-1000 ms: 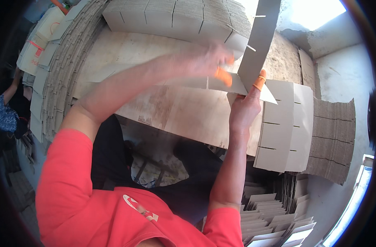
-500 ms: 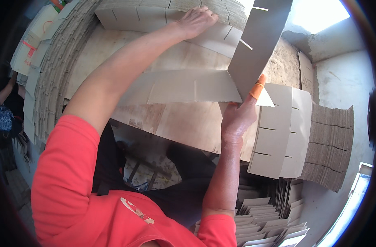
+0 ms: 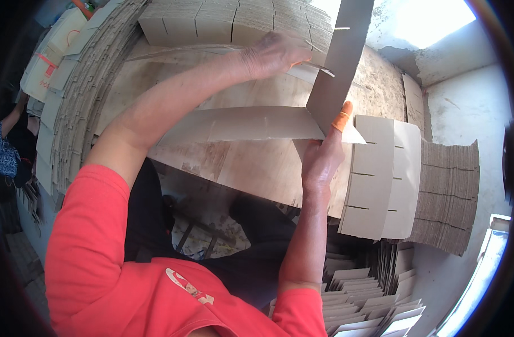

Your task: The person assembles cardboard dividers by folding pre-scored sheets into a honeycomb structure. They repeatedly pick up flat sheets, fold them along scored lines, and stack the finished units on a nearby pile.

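Note:
My right hand (image 3: 323,160), an orange finger cover (image 3: 341,117) on its thumb, grips two slotted cardboard strips where they cross. One, the long strip (image 3: 245,123), stretches left over the table; the other, the tall strip (image 3: 336,62), points away from me, with slots along its edge. Another thin cardboard strip (image 3: 181,48) shows almost edge-on, held in my left hand (image 3: 279,54). Its right end meets the tall strip at a slot; whether it sits inside the slot I cannot tell. My left fingers are closed and partly hidden.
A stack of slotted cardboard strips (image 3: 212,25) lies along the far side of the wooden table (image 3: 240,168). More cardboard stacks stand left (image 3: 94,73) and right (image 3: 445,191). Cardboard pieces (image 3: 358,297) fill the lower right, below the table. Another person's sleeve (image 3: 4,151) shows far left.
My left hand has come nearer from the far stack, bringing a strip away and turning it edge-on against the tall strip. My right hand's hold stays the same, shifted slightly left.

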Available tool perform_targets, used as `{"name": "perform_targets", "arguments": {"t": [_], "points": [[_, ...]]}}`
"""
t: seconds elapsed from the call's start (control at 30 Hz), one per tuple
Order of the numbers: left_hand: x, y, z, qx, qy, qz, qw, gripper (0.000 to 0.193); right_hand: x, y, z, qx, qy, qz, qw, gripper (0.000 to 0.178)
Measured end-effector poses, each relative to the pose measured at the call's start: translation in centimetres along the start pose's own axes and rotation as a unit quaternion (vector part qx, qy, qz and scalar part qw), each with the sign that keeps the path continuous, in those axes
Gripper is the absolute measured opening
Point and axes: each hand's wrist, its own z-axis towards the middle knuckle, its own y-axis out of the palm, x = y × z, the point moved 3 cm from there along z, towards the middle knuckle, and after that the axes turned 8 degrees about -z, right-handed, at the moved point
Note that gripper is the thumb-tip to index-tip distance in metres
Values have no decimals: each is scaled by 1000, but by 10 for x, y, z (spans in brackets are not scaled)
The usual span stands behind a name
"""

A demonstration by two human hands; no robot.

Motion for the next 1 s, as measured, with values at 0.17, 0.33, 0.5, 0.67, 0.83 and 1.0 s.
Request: {"name": "perform_targets", "arguments": {"t": [0.17,0.33,0.5,0.67,0.83,1.0], "points": [[37,-18,-1,34,44,-76,996,4,-1,5,3,-45,193,206,958,58],[49,-30,1,-1,-78,-204,976,23,6,-1,0,-58,199,120,971,68],[-4,-50,22,-103,-303,-195,927,50,8,-3,-5,-26,133,93,986,56],[-56,4,18,-152,-223,99,958,51,5,2,-14,-25,-44,-96,994,81],[-76,40,4,-115,-131,164,971,34,7,5,-18,-38,-48,-81,995,80],[-76,35,4,-96,-136,111,980,22,20,16,-19,-26,3,39,999,69]]}}
